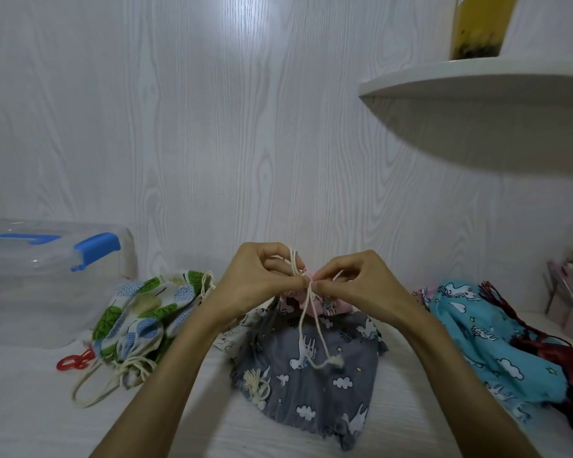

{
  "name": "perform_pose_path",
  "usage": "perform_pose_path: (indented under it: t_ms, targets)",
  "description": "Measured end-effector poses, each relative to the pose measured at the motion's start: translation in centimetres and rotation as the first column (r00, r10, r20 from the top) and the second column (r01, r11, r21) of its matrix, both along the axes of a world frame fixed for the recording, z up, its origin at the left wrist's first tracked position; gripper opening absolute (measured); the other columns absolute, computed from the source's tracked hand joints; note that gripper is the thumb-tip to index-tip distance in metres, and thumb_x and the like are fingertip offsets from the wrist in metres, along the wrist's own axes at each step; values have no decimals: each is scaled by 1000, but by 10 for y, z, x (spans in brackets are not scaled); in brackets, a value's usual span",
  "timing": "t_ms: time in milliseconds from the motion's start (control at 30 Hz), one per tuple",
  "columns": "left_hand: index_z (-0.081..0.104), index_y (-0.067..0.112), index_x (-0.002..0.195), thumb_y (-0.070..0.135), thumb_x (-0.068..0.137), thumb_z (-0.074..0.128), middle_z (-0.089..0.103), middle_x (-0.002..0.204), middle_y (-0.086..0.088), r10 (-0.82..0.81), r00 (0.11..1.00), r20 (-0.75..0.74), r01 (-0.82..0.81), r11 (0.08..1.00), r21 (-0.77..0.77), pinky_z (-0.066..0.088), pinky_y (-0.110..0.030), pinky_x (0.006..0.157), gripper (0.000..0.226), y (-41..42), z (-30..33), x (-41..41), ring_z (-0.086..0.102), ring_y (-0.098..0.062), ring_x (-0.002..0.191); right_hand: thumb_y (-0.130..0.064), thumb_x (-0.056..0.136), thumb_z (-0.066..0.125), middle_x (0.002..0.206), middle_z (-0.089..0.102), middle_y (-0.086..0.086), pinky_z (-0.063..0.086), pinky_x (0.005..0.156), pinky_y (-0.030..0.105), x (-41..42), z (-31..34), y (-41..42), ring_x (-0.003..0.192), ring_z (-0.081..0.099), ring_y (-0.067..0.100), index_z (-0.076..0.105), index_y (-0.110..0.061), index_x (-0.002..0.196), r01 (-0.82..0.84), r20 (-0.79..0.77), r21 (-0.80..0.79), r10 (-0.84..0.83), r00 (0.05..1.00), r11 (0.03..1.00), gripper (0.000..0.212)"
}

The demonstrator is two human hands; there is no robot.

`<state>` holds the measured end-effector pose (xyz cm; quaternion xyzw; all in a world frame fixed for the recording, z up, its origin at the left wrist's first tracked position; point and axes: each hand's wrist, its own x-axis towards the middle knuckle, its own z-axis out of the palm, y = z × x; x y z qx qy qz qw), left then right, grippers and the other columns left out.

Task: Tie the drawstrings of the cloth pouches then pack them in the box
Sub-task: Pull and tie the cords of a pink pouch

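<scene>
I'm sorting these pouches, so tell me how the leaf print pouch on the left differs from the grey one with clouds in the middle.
The leaf print pouch is white with green and blue leaves; the grey pouch shows white clouds and animals. The leaf print pouch lies alone beside the clear box; the grey pouch lies under the pink pouch whose cord the left hand and right hand pinch. Both have cream drawstrings and lie on the table.
</scene>
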<state>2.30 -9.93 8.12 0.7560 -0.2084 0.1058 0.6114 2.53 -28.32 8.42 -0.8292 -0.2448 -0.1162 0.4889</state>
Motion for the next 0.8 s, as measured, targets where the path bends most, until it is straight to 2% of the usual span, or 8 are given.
perform_pose_path:
  t_ms: [100, 200, 267, 367, 467, 533, 633, 800]
  targets:
    - [72, 12, 78, -2, 67, 78, 72, 68, -11, 77, 994, 77, -80, 996, 45, 58, -31, 67, 19, 0, -1, 1, 66, -18, 61, -10, 71, 73, 58, 61, 7, 44, 57, 26, 2, -4, 7, 55, 51, 16, 74, -13, 71, 19, 14, 21, -19, 1000, 1000, 3]
    - [76, 17, 79, 10, 68, 80, 70, 62, 3, 152, 974, 169, -171, 979, 107, 57, -32, 72, 14, -1, -6, 3, 64, -16, 61, -7, 69, 70, 49, 50, -2, 35, 51, 23, 5, -8, 12, 52, 41, 12, 71, -11, 68, 53, 33, 36, -54, 998, 998, 4]
    - [77, 21, 82, 20, 71, 80, 70, 62, 5, 186, 960, 209, -215, 968, 127, 59, -34, 76, 12, -3, -10, 5, 69, -16, 67, -6, 69, 70, 48, 46, -6, 34, 51, 22, 7, -10, 12, 50, 38, 10, 71, -10, 68, 90, 40, 62, -93, 995, 994, 4]
    - [78, 26, 88, 31, 76, 76, 73, 69, 9, 230, 933, 278, -288, 939, 190, 57, -36, 76, 13, -2, -15, 10, 69, -7, 70, -12, 74, 73, 53, 55, 2, 42, 56, 25, 8, -11, 9, 52, 46, 12, 73, -13, 73, 88, 36, 58, -91, 995, 994, 1]
    - [76, 33, 94, 37, 82, 69, 75, 82, 12, 251, 899, 359, -372, 872, 319, 55, -35, 74, 14, 0, -18, 14, 66, -1, 74, -19, 82, 70, 64, 69, -1, 46, 60, 14, 10, -11, 7, 58, 60, 5, 76, -16, 82, 68, -14, 26, -68, 998, 997, 7]
    - [75, 35, 94, 39, 85, 65, 74, 81, 12, 252, 885, 392, -402, 837, 372, 54, -34, 71, 14, 0, -20, 16, 64, -1, 73, -17, 86, 66, 65, 69, 0, 44, 53, 10, 10, -10, 9, 57, 61, 6, 75, -10, 88, 69, -112, 81, -60, 992, 994, 11]
    - [73, 35, 91, 42, 85, 64, 71, 76, 13, 256, 878, 405, -414, 832, 371, 54, -32, 68, 14, -1, -20, 15, 64, 0, 72, -17, 88, 64, 64, 67, 4, 47, 52, 15, 10, -11, 12, 55, 60, 9, 71, -10, 91, 94, -250, 181, -46, 967, 979, 11]
    - [75, 28, 71, 48, 74, 72, 69, 60, 10, 315, 827, 465, -471, 840, 269, 46, -20, 55, 20, 1, -19, 13, 63, -1, 61, -21, 90, 61, 66, 61, 1, 52, 58, 19, 10, -12, 8, 57, 53, 7, 74, -12, 96, 25, -331, 163, 31, 943, 986, 16]
